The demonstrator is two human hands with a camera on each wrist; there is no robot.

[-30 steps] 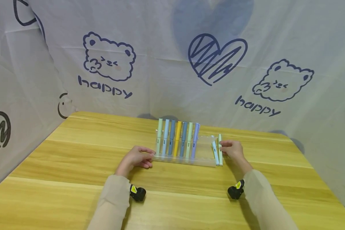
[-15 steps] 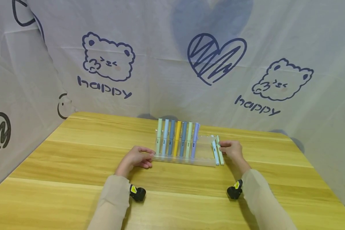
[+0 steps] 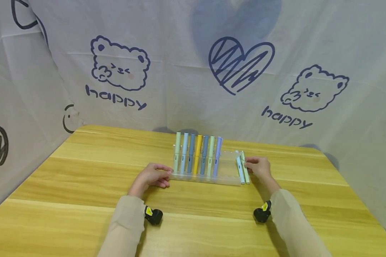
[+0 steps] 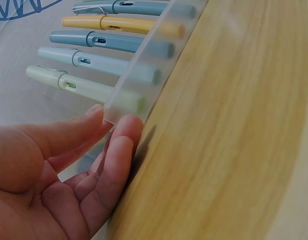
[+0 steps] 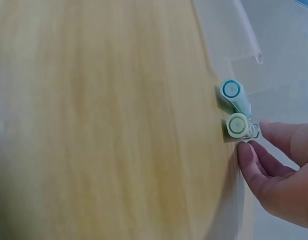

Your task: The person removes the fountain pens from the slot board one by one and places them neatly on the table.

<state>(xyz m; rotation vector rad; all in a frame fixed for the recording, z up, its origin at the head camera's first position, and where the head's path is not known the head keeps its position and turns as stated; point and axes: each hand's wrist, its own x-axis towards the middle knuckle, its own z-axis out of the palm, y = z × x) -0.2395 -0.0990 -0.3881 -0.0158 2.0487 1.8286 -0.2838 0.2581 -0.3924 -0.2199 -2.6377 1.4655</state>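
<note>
A clear plastic pen stand (image 3: 206, 179) holds a row of several pens, among them a yellow pen (image 3: 197, 153) and a purple pen (image 3: 218, 157). At its left front corner my left hand (image 3: 153, 175) pinches the edge between thumb and fingers, as the left wrist view shows beside a pale green pen (image 4: 69, 85). Past the stand's right end, a light blue pen (image 3: 240, 171) and a light green pen (image 3: 245, 169) lie side by side. My right hand (image 3: 260, 167) has thumb and fingertips around the light green pen (image 5: 237, 125), whose clip faces the thumb.
The wooden table (image 3: 206, 221) spreads around the stand. Behind it hangs a white cloth (image 3: 180, 89) printed with bears and hearts. Black cameras are strapped to both wrists.
The light green pen has tilted, its far end swinging left toward the light blue pen. My right hand has shifted slightly left; the left hand keeps its hold on the stand.
</note>
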